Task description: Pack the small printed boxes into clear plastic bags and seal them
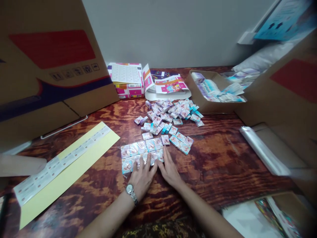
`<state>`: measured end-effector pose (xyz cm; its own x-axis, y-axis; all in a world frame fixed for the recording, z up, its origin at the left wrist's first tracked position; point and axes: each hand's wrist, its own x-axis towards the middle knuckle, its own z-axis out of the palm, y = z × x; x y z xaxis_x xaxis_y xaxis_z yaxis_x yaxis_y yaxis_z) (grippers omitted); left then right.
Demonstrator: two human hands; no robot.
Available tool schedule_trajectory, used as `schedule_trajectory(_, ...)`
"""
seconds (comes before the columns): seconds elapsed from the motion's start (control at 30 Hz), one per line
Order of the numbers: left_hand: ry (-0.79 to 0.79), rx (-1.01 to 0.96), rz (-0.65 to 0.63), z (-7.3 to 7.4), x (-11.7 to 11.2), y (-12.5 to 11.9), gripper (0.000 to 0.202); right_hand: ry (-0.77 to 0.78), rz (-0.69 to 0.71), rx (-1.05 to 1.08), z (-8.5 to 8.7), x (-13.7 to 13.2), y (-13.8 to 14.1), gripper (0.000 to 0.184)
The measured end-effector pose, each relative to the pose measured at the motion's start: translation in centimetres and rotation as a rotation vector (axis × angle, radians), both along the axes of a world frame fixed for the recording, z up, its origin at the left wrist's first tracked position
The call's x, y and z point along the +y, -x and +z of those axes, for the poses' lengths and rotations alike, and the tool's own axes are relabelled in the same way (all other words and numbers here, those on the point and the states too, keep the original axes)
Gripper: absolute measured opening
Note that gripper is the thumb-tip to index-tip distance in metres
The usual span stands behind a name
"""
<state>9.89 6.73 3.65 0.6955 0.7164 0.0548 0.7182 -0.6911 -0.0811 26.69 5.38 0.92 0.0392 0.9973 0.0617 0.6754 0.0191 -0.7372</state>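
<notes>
Two rows of small printed boxes (126, 165) lie side by side on the table, with a shiny look like clear film over them. My left hand (141, 180), a watch on its wrist, rests on the near row with its fingers spread. Along the right end of the rows lie the straight fingers of my right hand (171, 170), its thumb apart and close to my left thumb. Just beyond its fingertips is one single small box (165, 139). A loose group of the same boxes (183, 147) sits to the right. Part of the near row is hidden under my left hand.
Behind the rows is a heap of small boxes (170, 110). An open carton (210, 106) with more packs stands back right. Label strips (66, 159) lie on yellow backing at left. Large cardboard boxes (56, 82) flank the table (218, 158); a clear film roll (264, 150) lies right.
</notes>
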Motion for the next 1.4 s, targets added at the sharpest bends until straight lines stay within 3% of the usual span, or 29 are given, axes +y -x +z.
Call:
schedule_trajectory(0.1, -0.012, 0.000, 0.005, -0.1, -0.1, 0.0, 0.053, 0.072, 0.068, 0.021, -0.4, 0.4, -0.6, 0.059)
schedule_trajectory(0.23, -0.023, -0.019, 0.026, -0.4, -0.4, 0.0, 0.053, -0.163, 0.005, -0.094, 2.1, 0.7, -0.7, 0.054)
schedule_trajectory(0.3, -0.002, -0.015, 0.021, -0.5, -0.3, 0.0, 0.050, -0.239, 0.093, -0.076, 3.6, 1.0, 0.5, 0.040)
schedule_trajectory(0.37, 0.036, -0.008, 0.006, -0.4, -0.2, 0.1, 0.045, -0.194, 0.242, 0.011, 4.3, 1.7, 2.0, 0.027)
schedule_trajectory(0.53, 0.055, -0.090, 0.038, 0.8, -0.3, 0.9, 0.042, -0.027, 0.305, 0.078, 3.8, 3.9, 3.7, 0.022)
schedule_trajectory(0.7, -0.160, -0.415, -0.035, 0.9, -3.5, 3.8, 0.023, -0.069, 0.364, 0.005, 3.2, 4.1, 3.7, 0.019)
schedule_trajectory(0.77, -0.203, -0.570, 0.083, 0.2, -5.1, 5.2, 0.022, -0.096, 0.387, -0.018, 3.2, 3.8, 3.9, 0.019)
schedule_trajectory(0.87, -0.212, -0.708, 0.410, -1.2, -6.2, 6.6, 0.034, -0.124, 0.413, -0.063, 3.1, 3.6, 4.3, 0.020)
schedule_trajectory(0.93, -0.192, -0.751, 0.546, -2.1, -6.0, 6.8, 0.041, -0.138, 0.420, -0.100, 2.9, 3.4, 4.6, 0.020)
schedule_trajectory(1.03, -0.132, -0.798, 0.600, -2.9, -4.9, 6.4, 0.031, -0.162, 0.422, -0.160, 2.5, 3.2, 4.8, 0.020)
schedule_trajectory(1.17, -0.114, -0.847, 0.514, -2.9, -3.3, 6.5, 0.007, -0.224, 0.415, -0.235, 1.9, 2.9, 5.0, 0.021)
schedule_trajectory(1.3, -0.024, -0.922, 0.374, -2.5, -1.8, 7.6, 0.008, -0.246, 0.399, -0.298, 1.4, 2.8, 5.2, 0.021)
schedule_trajectory(1.4, 0.088, -0.986, 0.433, -2.3, -0.9, 8.3, 0.008, -0.267, 0.388, -0.325, 1.1, 2.8, 5.3, 0.021)
